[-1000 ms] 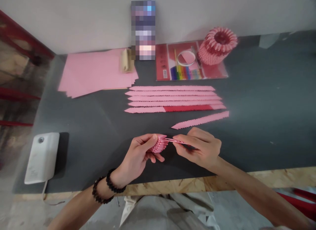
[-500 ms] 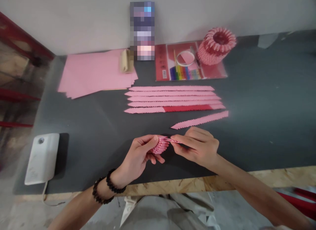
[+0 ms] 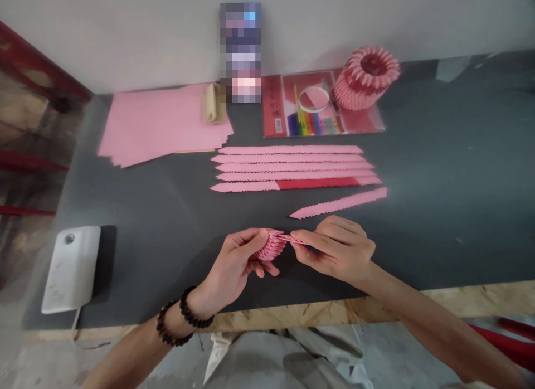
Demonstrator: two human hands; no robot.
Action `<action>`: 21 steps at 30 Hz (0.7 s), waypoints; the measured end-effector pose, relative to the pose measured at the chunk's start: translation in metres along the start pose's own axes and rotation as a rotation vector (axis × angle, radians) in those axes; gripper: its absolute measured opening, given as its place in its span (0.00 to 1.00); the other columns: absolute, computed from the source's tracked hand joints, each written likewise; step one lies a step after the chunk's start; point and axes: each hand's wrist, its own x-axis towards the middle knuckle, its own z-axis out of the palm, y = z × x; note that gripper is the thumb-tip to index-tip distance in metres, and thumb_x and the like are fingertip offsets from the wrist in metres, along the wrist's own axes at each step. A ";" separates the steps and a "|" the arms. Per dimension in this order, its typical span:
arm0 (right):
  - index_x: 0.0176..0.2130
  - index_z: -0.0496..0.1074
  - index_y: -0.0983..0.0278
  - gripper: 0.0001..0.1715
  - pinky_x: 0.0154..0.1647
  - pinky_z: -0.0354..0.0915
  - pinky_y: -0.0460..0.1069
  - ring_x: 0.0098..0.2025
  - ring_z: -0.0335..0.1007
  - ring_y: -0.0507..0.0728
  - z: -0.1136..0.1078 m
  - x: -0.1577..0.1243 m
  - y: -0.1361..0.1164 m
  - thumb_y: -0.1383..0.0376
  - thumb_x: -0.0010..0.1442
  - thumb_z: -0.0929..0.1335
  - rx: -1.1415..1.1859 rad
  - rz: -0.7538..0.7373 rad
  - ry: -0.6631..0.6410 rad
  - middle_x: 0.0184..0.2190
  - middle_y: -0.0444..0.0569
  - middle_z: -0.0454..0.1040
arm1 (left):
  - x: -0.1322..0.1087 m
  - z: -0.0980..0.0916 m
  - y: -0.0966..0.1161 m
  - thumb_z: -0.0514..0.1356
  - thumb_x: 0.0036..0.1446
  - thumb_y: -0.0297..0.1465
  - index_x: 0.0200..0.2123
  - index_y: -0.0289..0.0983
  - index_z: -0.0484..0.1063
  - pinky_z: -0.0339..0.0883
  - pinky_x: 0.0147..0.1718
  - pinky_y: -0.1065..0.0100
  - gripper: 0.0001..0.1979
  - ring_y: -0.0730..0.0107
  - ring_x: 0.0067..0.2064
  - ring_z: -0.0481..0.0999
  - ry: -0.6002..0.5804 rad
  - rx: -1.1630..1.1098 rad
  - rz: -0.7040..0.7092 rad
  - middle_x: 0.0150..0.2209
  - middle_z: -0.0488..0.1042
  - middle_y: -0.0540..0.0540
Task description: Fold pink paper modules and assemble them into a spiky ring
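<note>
My left hand (image 3: 242, 252) is closed on a small curved cluster of folded pink paper pieces (image 3: 273, 247), thumb on top and lower fingers beneath it. From the right, my right hand (image 3: 334, 247) pinches a folded pink paper piece (image 3: 295, 239) between thumb and forefinger; its tip meets the upper right end of the cluster. Whether the tip is tucked in cannot be made out. Just beyond my right hand lies a short slanting strip of interlocked pink paper pieces (image 3: 340, 203). Several longer strips (image 3: 292, 167) lie in parallel behind it, the nearest with a red section.
A ring-shaped pink folded-paper vessel (image 3: 359, 88) stands on a red craft packet (image 3: 276, 113) at the back. Left of it are a blurred-out upright panel (image 3: 241, 52), pink paper sheets (image 3: 154, 124) and a beige object (image 3: 214, 103). A white corded device (image 3: 72, 269) lies at left.
My right hand has shifted slightly to the right, with the folded paper piece still pinched. My left hand and the cluster have hardly moved.
</note>
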 end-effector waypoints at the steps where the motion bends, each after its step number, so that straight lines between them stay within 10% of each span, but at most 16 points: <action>1: 0.39 0.79 0.56 0.11 0.25 0.68 0.46 0.20 0.65 0.49 0.000 0.000 0.000 0.72 0.57 0.74 -0.004 0.004 0.001 0.19 0.36 0.72 | 0.000 0.000 0.000 0.70 0.57 0.43 0.40 0.32 0.83 0.62 0.15 0.78 0.18 0.73 0.21 0.79 0.001 0.006 -0.003 0.27 0.79 0.46; 21: 0.44 0.80 0.58 0.09 0.31 0.74 0.45 0.28 0.77 0.50 0.002 -0.002 -0.006 0.69 0.62 0.75 -0.009 0.000 -0.111 0.29 0.40 0.81 | -0.001 0.003 -0.003 0.69 0.59 0.43 0.42 0.32 0.84 0.65 0.16 0.78 0.18 0.71 0.23 0.81 0.045 0.099 0.090 0.31 0.81 0.43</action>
